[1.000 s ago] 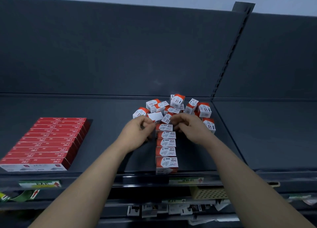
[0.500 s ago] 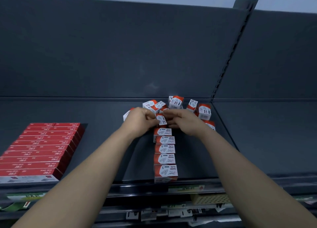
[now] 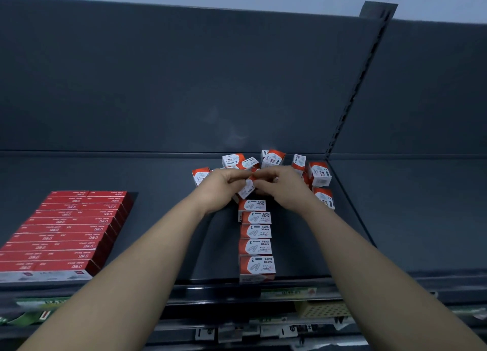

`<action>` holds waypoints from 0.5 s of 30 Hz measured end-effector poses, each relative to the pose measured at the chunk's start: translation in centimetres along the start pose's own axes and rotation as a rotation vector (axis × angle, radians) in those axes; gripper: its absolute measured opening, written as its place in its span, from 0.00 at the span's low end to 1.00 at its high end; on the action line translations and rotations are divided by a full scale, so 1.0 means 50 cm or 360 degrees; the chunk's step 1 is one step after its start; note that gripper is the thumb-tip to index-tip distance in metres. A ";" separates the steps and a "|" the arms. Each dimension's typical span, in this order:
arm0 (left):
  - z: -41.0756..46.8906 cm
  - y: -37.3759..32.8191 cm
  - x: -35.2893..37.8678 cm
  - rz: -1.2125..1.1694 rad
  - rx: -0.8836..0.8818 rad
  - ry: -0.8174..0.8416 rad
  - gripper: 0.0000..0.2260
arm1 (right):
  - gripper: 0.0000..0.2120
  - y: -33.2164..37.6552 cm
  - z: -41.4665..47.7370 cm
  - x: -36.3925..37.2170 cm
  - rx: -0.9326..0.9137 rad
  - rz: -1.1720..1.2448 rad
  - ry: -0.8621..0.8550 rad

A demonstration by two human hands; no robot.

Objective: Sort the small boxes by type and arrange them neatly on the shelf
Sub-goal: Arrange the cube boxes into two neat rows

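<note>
Reached from the row (image 3: 255, 234) into the pile (image 3: 274, 159) within the last second; now pinching one tilted box (image 3: 246, 189) at frame centre, just above the row's far end, with curled fingers (image 3: 238, 176) of left hand (image 3: 224, 184) and right hand (image 3: 282, 187); probably turning it for sixth place.

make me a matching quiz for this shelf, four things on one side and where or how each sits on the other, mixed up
1 red flat boxes
2 paper clip row
3 loose paper clip boxes
4 held box

a tilted, pinched between left hand and right hand
b jumbled at the back of the shelf
c neat block at the left
d single file toward the front edge

Pairs: 1-c, 2-d, 3-b, 4-a
</note>
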State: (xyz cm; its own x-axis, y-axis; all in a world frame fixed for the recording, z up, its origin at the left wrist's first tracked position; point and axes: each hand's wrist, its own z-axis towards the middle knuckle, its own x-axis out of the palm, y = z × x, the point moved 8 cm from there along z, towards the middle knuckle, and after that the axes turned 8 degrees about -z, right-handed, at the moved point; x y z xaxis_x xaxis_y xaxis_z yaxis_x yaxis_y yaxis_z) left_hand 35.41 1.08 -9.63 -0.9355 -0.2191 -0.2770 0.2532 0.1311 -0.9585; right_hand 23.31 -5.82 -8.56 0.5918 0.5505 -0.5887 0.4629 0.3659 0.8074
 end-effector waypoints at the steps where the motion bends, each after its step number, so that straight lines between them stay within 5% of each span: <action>1: 0.000 -0.006 -0.004 -0.0043 0.0018 -0.0016 0.13 | 0.12 -0.001 -0.001 -0.002 -0.0005 0.0116 -0.0031; 5: -0.002 -0.046 -0.022 -0.0144 0.0161 -0.0144 0.16 | 0.09 0.004 -0.007 -0.020 0.0055 0.0583 -0.0170; 9: -0.016 -0.062 -0.016 -0.0264 0.0189 -0.0173 0.31 | 0.10 0.013 -0.017 -0.034 0.0071 0.0698 -0.0187; 15: -0.032 -0.040 -0.031 -0.0291 0.0061 -0.0188 0.19 | 0.09 -0.001 -0.029 -0.034 0.0069 0.0691 -0.0181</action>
State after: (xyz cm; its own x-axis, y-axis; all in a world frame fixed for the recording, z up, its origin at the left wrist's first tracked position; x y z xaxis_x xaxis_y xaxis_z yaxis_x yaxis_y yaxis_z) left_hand 35.96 2.70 -7.20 -0.9320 -0.3478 -0.1020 0.0931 0.0422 -0.9948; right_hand 21.31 -5.69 -7.53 0.8051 0.5591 -0.1980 0.1813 0.0859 0.9797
